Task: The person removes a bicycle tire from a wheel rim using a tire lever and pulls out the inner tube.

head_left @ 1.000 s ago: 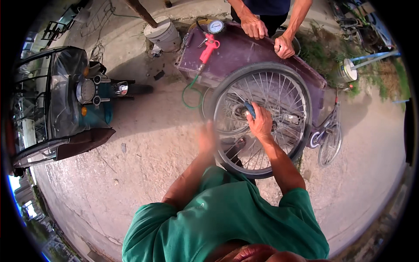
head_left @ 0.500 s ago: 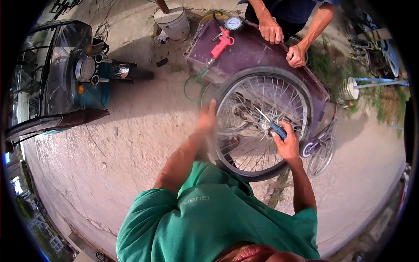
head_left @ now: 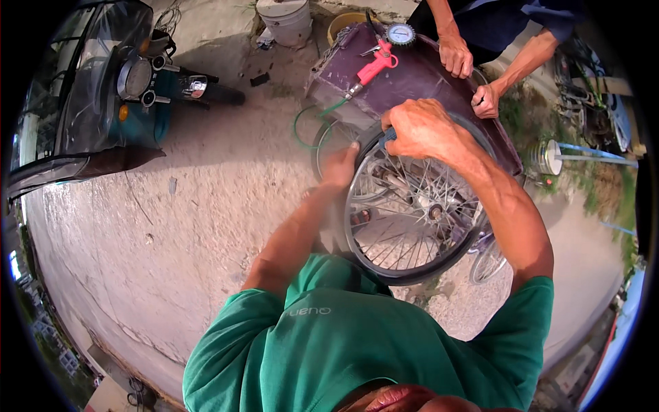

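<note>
A spoked bicycle wheel with a dark tyre is upright or tilted before me, over a second wheel. My left hand grips the wheel's left side at the tyre. My right hand is closed on a blue-handled tool at the upper left of the rim, its tip hidden. Beyond it lies a purple board or cart body, bearing a pink inflator gun with a round gauge and green hose.
Another person's two hands rest at the board's edge. A motor vehicle stands left. White buckets, a yellow basin, a small bucket with pipes and a bicycle, partly behind my wheel, surround the concrete ground.
My right hand and the tool moved up and left from the wheel's middle to the upper rim. My left hand shifted slightly up and right. The view shifted, showing the board higher and farther right.
</note>
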